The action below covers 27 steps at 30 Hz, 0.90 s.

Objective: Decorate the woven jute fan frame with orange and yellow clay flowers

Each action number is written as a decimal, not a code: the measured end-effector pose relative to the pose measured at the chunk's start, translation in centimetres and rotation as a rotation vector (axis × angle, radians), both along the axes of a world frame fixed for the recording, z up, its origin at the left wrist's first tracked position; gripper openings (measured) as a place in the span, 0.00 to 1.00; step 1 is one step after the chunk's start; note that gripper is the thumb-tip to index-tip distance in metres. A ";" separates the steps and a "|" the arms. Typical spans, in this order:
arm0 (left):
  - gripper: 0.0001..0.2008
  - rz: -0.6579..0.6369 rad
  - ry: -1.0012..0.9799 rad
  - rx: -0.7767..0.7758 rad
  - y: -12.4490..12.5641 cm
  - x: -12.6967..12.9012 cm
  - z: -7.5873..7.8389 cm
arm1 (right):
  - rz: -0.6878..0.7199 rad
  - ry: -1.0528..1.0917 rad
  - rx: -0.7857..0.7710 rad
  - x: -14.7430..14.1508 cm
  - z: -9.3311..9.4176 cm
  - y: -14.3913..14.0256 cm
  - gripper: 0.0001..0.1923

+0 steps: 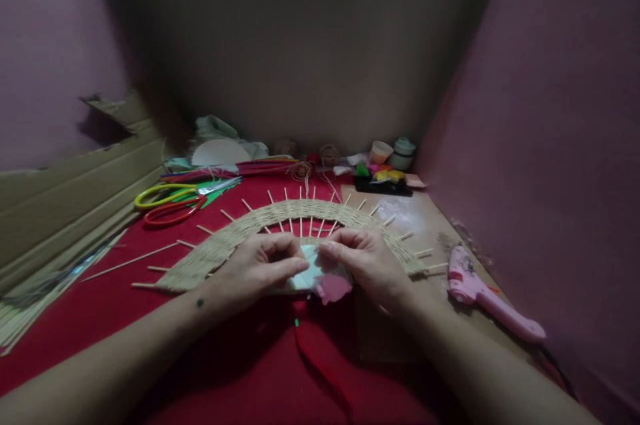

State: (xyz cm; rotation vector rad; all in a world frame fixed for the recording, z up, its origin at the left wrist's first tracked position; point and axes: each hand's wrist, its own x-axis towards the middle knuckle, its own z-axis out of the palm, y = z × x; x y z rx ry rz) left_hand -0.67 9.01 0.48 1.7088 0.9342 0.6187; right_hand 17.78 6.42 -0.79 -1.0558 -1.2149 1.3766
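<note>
Small pale pink-edged piece [320, 277] pinched between both hands, left [255, 268] and right [367, 261], over woven fan [300, 218].

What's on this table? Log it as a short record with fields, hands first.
left hand: pinching the white piece, on the weave
right hand: pinching the same piece from the other side
weave: half-round woven fan with sticks poking out of its rim
pink piece: just under the white piece
glue gun: pink, lying to the right
scissors: two pairs, yellow and red handles, far left
cloth: red, covering the table
cardboard: leaning at the left
</note>
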 end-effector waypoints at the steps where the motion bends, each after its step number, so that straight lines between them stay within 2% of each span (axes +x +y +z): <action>1: 0.12 0.001 0.000 0.006 0.0 0.1 0.0 | 0.024 -0.005 -0.005 0.0 0.0 0.1 0.09; 5: 0.13 -0.024 0.021 0.057 -0.2 0.3 0.0 | 0.114 -0.080 0.006 0.1 -0.2 0.3 0.07; 9: 0.11 -0.073 0.036 0.052 -0.2 0.2 -0.1 | 0.072 -0.083 0.025 0.1 -0.4 0.2 0.05; 14: 0.13 -0.117 0.047 0.178 -0.2 0.0 -0.1 | 0.080 -0.034 0.018 -0.2 -0.1 -0.3 0.05; 17: 0.15 -0.108 -0.009 0.072 -0.3 0.0 -0.3 | 0.089 0.015 0.009 0.1 0.5 -0.1 0.06; 19: 0.16 -0.102 -0.030 0.009 -0.4 0.1 -0.6 | 0.037 -0.001 0.035 0.9 1.1 0.5 0.08; 22: 0.16 -0.122 -0.024 0.005 -0.5 0.2 -1.1 | -0.045 -0.158 0.071 3.0 2.7 2.1 0.09; 24: 0.16 -0.165 0.010 0.048 -0.6 0.3 -1.3 | -0.002 -0.459 0.006 5.2 3.9 3.6 0.09; 27: 0.16 -0.238 0.072 0.167 -0.7 0.3 -1.6 | -0.011 -0.631 -0.068 9.5 5.7 6.5 0.06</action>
